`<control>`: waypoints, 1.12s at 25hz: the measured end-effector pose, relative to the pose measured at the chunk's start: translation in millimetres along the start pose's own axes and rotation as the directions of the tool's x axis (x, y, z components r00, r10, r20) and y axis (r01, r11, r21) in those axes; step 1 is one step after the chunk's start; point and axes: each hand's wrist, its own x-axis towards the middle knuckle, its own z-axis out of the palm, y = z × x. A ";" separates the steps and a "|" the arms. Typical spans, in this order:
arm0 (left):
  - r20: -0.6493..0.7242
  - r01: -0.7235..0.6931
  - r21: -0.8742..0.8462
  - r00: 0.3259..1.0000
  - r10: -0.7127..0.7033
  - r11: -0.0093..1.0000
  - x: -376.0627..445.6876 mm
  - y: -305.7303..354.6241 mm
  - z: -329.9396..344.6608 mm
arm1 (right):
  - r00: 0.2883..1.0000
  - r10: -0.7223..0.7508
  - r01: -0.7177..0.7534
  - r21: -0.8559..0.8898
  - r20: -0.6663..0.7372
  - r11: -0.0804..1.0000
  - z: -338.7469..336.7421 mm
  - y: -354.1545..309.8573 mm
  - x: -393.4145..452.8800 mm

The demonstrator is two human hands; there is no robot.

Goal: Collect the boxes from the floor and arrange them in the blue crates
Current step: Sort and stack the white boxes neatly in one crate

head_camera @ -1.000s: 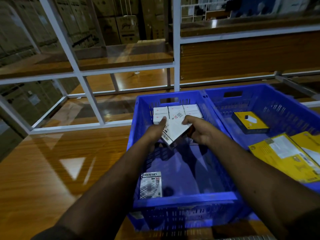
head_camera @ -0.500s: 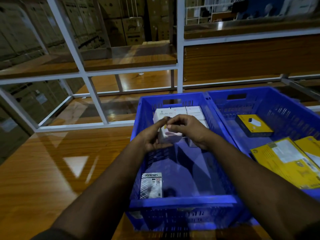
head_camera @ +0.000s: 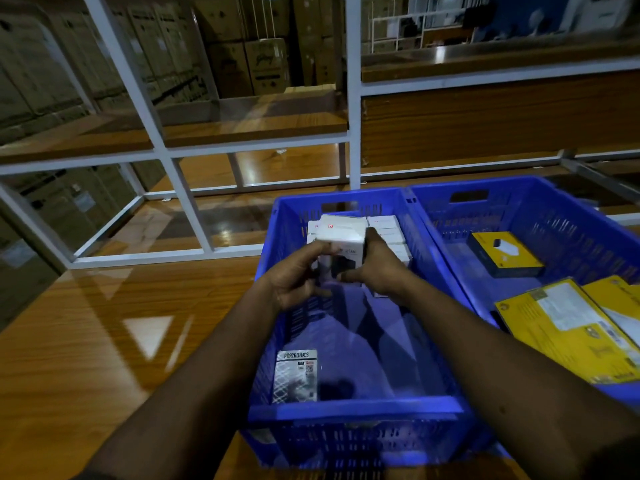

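A: Surroundings first. What sits around the working area?

B: Two blue crates side by side on a glossy wooden surface [head_camera: 86, 341]. Left crate [head_camera: 353, 408], right crate [head_camera: 561, 216], walls touching along the middle. Behind them, a white metal rack frame [head_camera: 353, 98] with wooden shelf boards; stacked brown cartons [head_camera: 249, 60] further back, blurred.

A: Hands?

B: Both over the far half of the left crate. Left hand [head_camera: 298, 282] and right hand [head_camera: 379, 268] together grip one white box [head_camera: 343, 242], held upright, left thumb on its front, right fingers wrapped on its right side. The box is above the crate floor, just in front of the white boxes stacked at the far wall.

A: Anything in the way?

B: The held box and both hands hide most of that white stack [head_camera: 388, 230]. Count uncertain: at least four tops or edges visible, the rest covered. Forearms cross over the near rim of the left crate.

A: Other counts.

B: Left crate: one printed box marked PORTRONICS [head_camera: 296, 375], leaning on the left wall near the front corner. Right crate: one small yellow-and-black box [head_camera: 504, 254] toward the back, two larger yellow boxes [head_camera: 568, 327] at the near right, overlapping, partly out of frame.
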 end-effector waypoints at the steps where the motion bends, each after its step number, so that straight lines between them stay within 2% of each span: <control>1: 0.005 -0.002 -0.003 1.000 0.002 1.000 0.2 -0.2 -1.5 | 0.995 -0.088 0.080 -0.128 -0.056 0.989 -1.6 -0.8 0.2; 3: 0.014 0.013 -0.053 1.000 -0.012 0.999 1.3 0.8 -5.3 | 0.969 -0.229 0.187 -0.342 -0.087 0.921 -4.3 0.2 -0.1; 6: -0.019 -0.003 -0.126 1.000 0.000 0.992 2.4 1.3 -3.4 | 0.959 -0.279 0.238 -0.383 -0.056 0.893 -3.0 -1.4 -3.3; 8: -0.088 -0.007 -0.132 0.996 -0.004 0.991 5.5 -0.8 -4.5 | 0.980 -0.194 0.162 -0.405 -0.039 0.900 -3.6 -2.2 -0.4; 9: -0.128 0.014 -0.129 0.991 -0.030 0.992 7.9 -2.9 -6.3 | 0.994 -0.102 0.079 -0.426 -0.032 0.901 -5.7 -1.9 2.2; 12: -0.253 0.149 -0.069 0.954 -0.162 0.986 18.0 -10.7 -12.2 | 0.985 0.138 -0.171 -0.477 -0.103 0.862 -21.1 4.3 12.5; 15: -0.355 0.265 0.039 0.905 -0.235 0.963 29.3 -21.1 -11.4 | 0.953 0.168 -0.258 -0.388 -0.251 0.885 -36.8 12.5 21.6; 18: -0.408 0.302 0.093 0.881 -0.240 0.949 41.4 -27.7 3.4 | 0.925 0.211 -0.294 -0.242 -0.317 0.925 -41.1 12.4 24.5; 22: -0.438 0.276 0.075 0.872 -0.218 0.958 61.7 -33.8 23.2 | 0.914 0.214 -0.288 -0.179 -0.345 0.941 -39.8 12.8 23.8; 25: -0.400 0.233 -0.019 0.890 -0.221 0.972 73.4 -33.1 34.1 | 0.910 0.195 -0.277 -0.186 -0.365 0.943 -39.2 15.5 23.8; 28: -0.404 0.227 -0.009 0.890 -0.211 0.974 83.2 -33.7 35.4 | 0.916 0.173 -0.258 -0.204 -0.361 0.944 -37.6 16.9 27.0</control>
